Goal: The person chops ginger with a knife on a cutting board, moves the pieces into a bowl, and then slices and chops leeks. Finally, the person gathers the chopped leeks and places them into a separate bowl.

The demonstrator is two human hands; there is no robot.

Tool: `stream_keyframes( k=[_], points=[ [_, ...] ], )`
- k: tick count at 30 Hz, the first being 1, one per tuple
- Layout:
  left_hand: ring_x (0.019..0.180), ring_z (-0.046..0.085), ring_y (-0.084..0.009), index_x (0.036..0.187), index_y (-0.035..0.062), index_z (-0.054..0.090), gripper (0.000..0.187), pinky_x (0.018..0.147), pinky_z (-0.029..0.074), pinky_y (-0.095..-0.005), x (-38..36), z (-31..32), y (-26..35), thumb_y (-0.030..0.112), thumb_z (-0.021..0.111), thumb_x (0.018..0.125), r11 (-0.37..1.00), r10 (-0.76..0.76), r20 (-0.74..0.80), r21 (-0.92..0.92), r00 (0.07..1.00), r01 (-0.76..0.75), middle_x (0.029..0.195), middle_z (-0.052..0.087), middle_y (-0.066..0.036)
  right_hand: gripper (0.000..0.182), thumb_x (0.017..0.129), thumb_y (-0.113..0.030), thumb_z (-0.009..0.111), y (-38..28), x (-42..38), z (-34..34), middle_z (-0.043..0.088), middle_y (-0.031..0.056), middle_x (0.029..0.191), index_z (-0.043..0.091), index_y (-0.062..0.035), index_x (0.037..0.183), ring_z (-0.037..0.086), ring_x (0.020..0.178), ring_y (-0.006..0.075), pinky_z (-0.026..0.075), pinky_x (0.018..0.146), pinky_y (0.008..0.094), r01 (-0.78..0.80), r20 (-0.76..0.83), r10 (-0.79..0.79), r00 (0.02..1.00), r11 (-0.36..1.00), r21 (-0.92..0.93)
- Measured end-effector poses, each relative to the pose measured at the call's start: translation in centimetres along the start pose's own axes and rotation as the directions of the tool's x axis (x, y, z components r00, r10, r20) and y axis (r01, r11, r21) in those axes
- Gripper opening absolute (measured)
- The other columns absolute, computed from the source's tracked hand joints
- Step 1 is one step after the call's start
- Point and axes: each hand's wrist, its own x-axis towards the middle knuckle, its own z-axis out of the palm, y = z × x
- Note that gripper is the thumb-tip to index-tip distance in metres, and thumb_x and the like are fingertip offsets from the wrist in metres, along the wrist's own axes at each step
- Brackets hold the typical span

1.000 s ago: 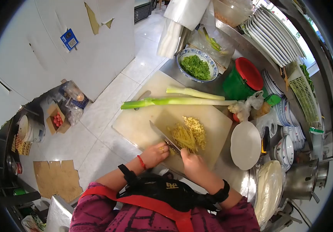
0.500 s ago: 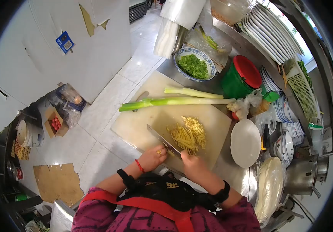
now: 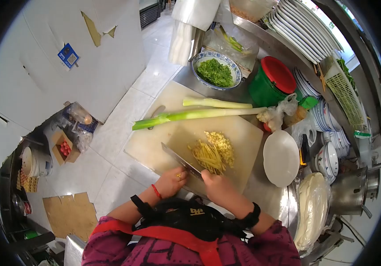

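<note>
My right hand (image 3: 220, 188) is wrapped around the handle end of a cleaver (image 3: 178, 158). Its blade points away to the left across the cutting board (image 3: 148, 148). My left hand (image 3: 172, 181) has curled fingers close against the near side of the blade; whatever is under them is hidden. Beyond the blade lies a pile of thin yellow strips (image 3: 207, 158) that look like ginger. Finely chopped yellowish bits (image 3: 221, 145) sit just behind the strips. A long green-and-white leek (image 3: 190, 116) and a shorter pale stalk (image 3: 217, 103) lie across the board's far part.
Behind the board stand a bowl of chopped greens (image 3: 215, 72) and a green bucket with a red lid (image 3: 272, 82). To the right are a white oval dish (image 3: 281, 158), stacked bowls (image 3: 325, 158), a plastic-wrapped pale bundle (image 3: 311, 208) and a metal pot (image 3: 347, 190).
The whole view has shifted slightly. My hands and the cleaver keep almost the same place at the board's near edge, and the piles look much the same.
</note>
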Motion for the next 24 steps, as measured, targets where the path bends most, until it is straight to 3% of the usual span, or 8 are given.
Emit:
stream_keyframes(
  k=[6,12,20,24],
  points=[
    [0.099,0.052,-0.0258,0.090,0.0021,0.059,0.024,0.078,0.049,-0.0330,0.6,-0.8,0.5,0.011,0.052,0.068,1.000,-0.008,-0.015,0.019,1.000,0.008,0.099,0.055,-0.009,0.009,0.079,-0.005,0.048,0.0,0.2,0.6,0.058,0.0219,0.068,0.043,-0.0012,0.086,0.059,0.065,0.0406,0.046,0.057,0.0485,-0.050,-0.032,0.051,0.998,0.999,0.018],
    [0.096,0.052,-0.0247,0.091,0.0019,0.058,0.025,0.079,0.048,-0.0328,0.8,-1.1,0.3,0.010,0.053,0.068,1.000,-0.014,0.031,0.024,0.999,0.013,0.099,0.054,-0.009,0.008,0.080,-0.005,0.049,1.4,-0.9,0.3,0.058,0.0215,0.068,0.044,-0.0015,0.086,0.058,0.064,0.0404,0.046,0.056,0.0475,0.020,-0.211,-0.015,0.977,1.000,0.023],
    [0.097,0.052,-0.0254,0.089,-0.0001,0.059,0.022,0.076,0.048,-0.0337,0.9,-0.1,0.1,0.010,0.053,0.070,1.000,0.015,-0.026,0.012,1.000,-0.015,0.100,0.054,-0.010,0.014,0.078,-0.005,0.046,0.6,-1.3,-0.4,0.060,0.0206,0.069,0.042,-0.0025,0.091,0.061,0.069,0.0396,0.047,0.059,0.0482,-0.043,0.033,0.045,0.998,0.997,-0.059],
    [0.102,0.051,-0.0257,0.092,-0.0016,0.060,0.025,0.081,0.048,-0.0338,0.6,-0.2,0.3,0.010,0.052,0.071,1.000,-0.020,0.017,0.000,1.000,0.020,0.104,0.053,-0.011,0.014,0.078,-0.004,0.045,1.0,-0.6,0.0,0.060,0.0210,0.068,0.043,-0.0031,0.091,0.061,0.068,0.0398,0.047,0.058,0.0489,-0.046,0.035,0.048,0.998,0.998,-0.040]
  ],
)
